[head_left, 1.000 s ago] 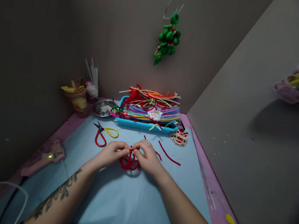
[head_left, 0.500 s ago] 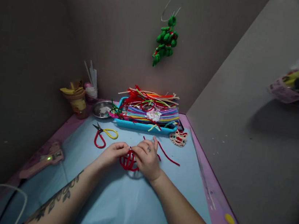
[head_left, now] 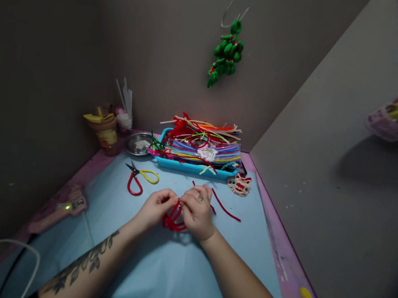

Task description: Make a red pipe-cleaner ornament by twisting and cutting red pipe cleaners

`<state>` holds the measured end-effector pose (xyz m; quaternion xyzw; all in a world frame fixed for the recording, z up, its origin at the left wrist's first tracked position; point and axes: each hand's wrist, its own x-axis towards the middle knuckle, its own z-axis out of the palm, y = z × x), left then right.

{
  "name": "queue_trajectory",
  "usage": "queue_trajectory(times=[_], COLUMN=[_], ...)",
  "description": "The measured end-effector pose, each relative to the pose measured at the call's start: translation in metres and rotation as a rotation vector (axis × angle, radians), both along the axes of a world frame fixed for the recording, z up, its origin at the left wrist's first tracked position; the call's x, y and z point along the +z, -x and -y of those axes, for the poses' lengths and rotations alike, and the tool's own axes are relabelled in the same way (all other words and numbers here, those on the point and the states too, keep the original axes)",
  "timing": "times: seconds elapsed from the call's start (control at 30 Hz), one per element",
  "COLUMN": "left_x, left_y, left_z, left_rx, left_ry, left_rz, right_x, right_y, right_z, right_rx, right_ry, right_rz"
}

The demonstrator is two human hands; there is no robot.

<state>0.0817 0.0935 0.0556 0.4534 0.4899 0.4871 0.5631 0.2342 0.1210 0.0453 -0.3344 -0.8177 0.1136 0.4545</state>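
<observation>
Both hands meet over the middle of the light blue mat (head_left: 168, 272). My left hand (head_left: 154, 207) pinches the top of a looped bundle of red pipe cleaners (head_left: 172, 219). My right hand (head_left: 198, 209), with a ring on one finger, has its fingers curled closed on the same bundle from the right. The red loops hang just under the fingertips and rest on the mat. A loose red pipe cleaner (head_left: 226, 205) lies just right of my right hand.
Scissors with a red and a yellow handle (head_left: 140, 178) lie left of the hands. A blue tray (head_left: 192, 167) piled with coloured pipe cleaners stands behind, with a small metal dish (head_left: 138, 143), a cup (head_left: 104, 132), a pink glue gun (head_left: 59, 209) and a hanging green ornament (head_left: 227, 52).
My right hand has turned and curled its fingers over the red bundle; both hands stay on it. The view has shifted slightly.
</observation>
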Motion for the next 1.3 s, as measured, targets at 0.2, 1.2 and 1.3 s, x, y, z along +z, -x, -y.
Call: queue_trajectory(times=[0.2,1.2,1.3], left_x=[0.009,-0.009,-0.007], left_y=[0.001,0.007,0.006], left_z=[0.004,-0.009,-0.009], left_rx=[0.091,0.324,0.270], left_ry=[-0.183,-0.079,-0.068], left_rz=[-0.256,-0.100,-0.081], right_x=[0.008,-0.011,-0.013], right_y=[0.008,0.015,0.019], right_z=[-0.001,0.001,0.003], right_rx=[0.071,-0.082,-0.095], right_ry=[0.303,0.299,0.291], right_rz=[-0.195,-0.111,-0.097])
